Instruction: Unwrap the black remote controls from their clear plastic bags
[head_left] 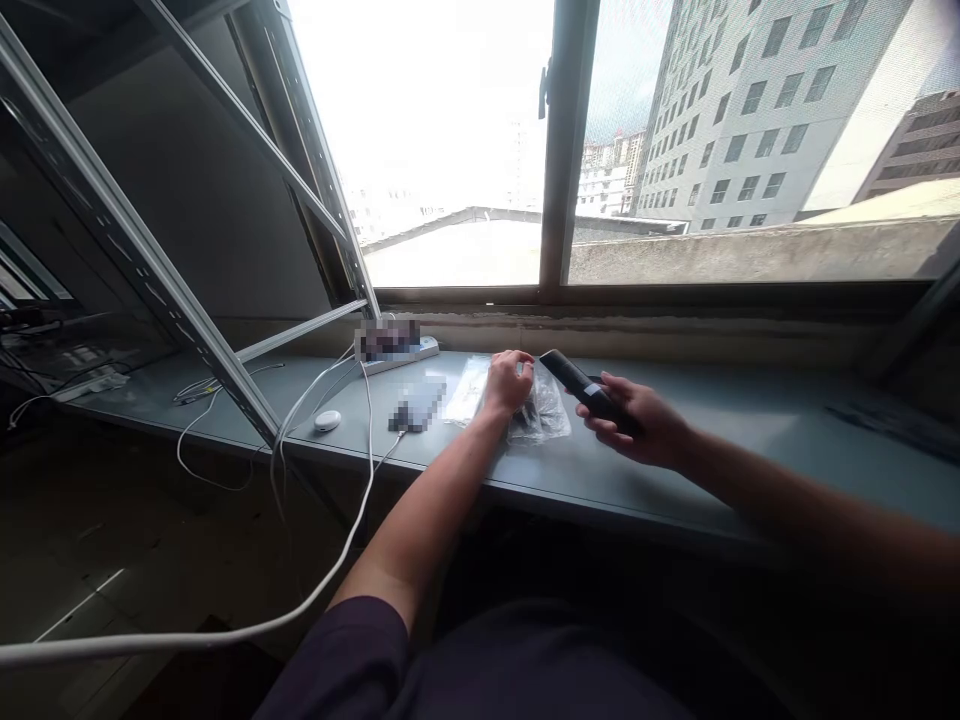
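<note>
1. A person seated at a grey-blue metal shelf [720, 420] beneath a wide window works with both bare hands; the right hand [645, 418] is closed around a slim black bar-shaped device [581, 385], its near end in the palm and its far end angled up and leftward.

2. The left hand [508, 382] rests on a clear crinkled plastic bag [544, 412] lying flat on the shelf, fingers curled together and pinching the bag's top edge; dark contents show through the film but are too dim to name.

3. The black device's far tip hangs just beside the left fingertips, above the bag's upper edge and close to it; whether tip and plastic touch cannot be told.

4. Judged from this view, the handling goes best with the bag pinned flat by the left hand, the film pulled taut, and the device kept in line with the bag's edge, so that thin plastic neither bunches nor slips.

5. To the left lie a second clear sleeve [466, 388], a small round white puck [327, 420], a white power strip [409, 350] and trailing white cables [352, 500]; a slotted steel upright [150, 255] crosses the frame.
</note>
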